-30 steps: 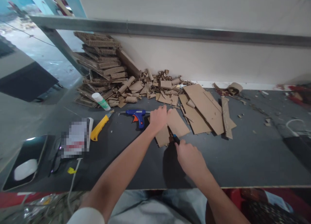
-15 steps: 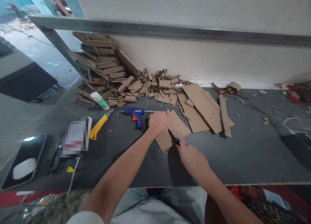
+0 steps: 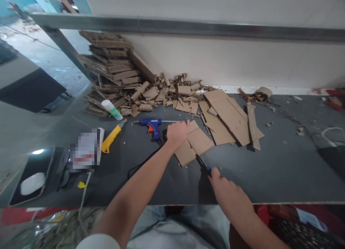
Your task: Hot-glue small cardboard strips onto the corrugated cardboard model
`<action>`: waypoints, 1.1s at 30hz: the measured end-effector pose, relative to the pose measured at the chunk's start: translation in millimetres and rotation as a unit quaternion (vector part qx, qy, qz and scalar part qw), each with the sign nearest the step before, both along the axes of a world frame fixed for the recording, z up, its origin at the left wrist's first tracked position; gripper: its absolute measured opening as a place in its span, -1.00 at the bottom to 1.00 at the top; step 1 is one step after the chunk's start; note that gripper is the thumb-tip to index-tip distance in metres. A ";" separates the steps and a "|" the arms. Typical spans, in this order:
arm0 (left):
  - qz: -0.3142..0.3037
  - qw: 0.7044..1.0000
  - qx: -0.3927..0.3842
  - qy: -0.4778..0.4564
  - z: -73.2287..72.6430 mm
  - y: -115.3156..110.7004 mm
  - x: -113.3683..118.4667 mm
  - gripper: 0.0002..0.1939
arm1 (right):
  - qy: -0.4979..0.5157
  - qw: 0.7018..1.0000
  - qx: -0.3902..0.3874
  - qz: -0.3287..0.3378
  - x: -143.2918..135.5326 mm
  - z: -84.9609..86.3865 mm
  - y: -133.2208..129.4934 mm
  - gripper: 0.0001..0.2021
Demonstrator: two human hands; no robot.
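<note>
My left hand (image 3: 178, 133) presses on the far-left part of a small cardboard piece (image 3: 201, 141) lying on the dark table. A slit runs across the cardboard, and part of the piece is hidden under that hand. My right hand (image 3: 223, 182), closed, grips a thin dark tool with a blue part (image 3: 207, 168). The tool's tip meets the cardboard's near edge at the slit. A blue glue gun (image 3: 153, 125) with an orange trigger lies just left of my left hand.
Cardboard scraps (image 3: 161, 92) and stacked strips (image 3: 113, 62) fill the back left. Larger cardboard sheets (image 3: 229, 116) lie behind on the right. At left are a yellow cutter (image 3: 111, 138), a white-green tube (image 3: 111, 109) and a phone (image 3: 33, 175) under a white case.
My right hand has moved right and toward me, drawing the tool back from the middle of the cardboard to its near edge. My left hand stays on the cardboard.
</note>
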State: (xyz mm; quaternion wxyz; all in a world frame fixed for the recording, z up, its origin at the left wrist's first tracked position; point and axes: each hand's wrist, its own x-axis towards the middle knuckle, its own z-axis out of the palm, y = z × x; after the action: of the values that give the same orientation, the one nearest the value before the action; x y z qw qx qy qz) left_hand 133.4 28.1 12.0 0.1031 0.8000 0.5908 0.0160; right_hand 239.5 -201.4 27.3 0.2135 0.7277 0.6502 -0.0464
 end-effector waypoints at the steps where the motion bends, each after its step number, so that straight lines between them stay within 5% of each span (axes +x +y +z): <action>1: 0.001 1.000 0.002 0.001 1.0 0.7 -1.0 -0.41 | 0.001 1.000 0.002 0.008 3.2 -1.6 -5.4 -0.81; 7: 0.004 1.000 0.018 -0.006 1.8 2.2 -5.5 -0.39 | 0.033 0.999 -0.023 0.000 16.7 5.5 -7.5 -0.84; 13: 0.017 1.000 0.024 -0.012 -4.2 1.8 -4.3 -0.41 | 0.071 0.996 -0.019 -0.043 10.2 19.6 18.6 -0.80; 20: 0.020 0.999 0.029 -0.019 -5.0 2.7 -3.5 -0.41 | 0.088 0.995 -0.033 -0.043 -10.3 14.3 49.9 -0.77; 33: 0.021 0.999 0.020 -0.013 -5.5 3.4 -1.6 -0.40 | 0.060 0.997 -0.032 -0.022 -20.0 25.4 55.3 -0.78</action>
State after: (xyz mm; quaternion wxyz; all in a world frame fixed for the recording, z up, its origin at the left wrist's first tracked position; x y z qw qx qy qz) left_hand 131.7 31.5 6.5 0.0943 0.7888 0.6061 0.0404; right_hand 219.6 -146.1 52.7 0.1960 0.7308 0.6436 -0.1156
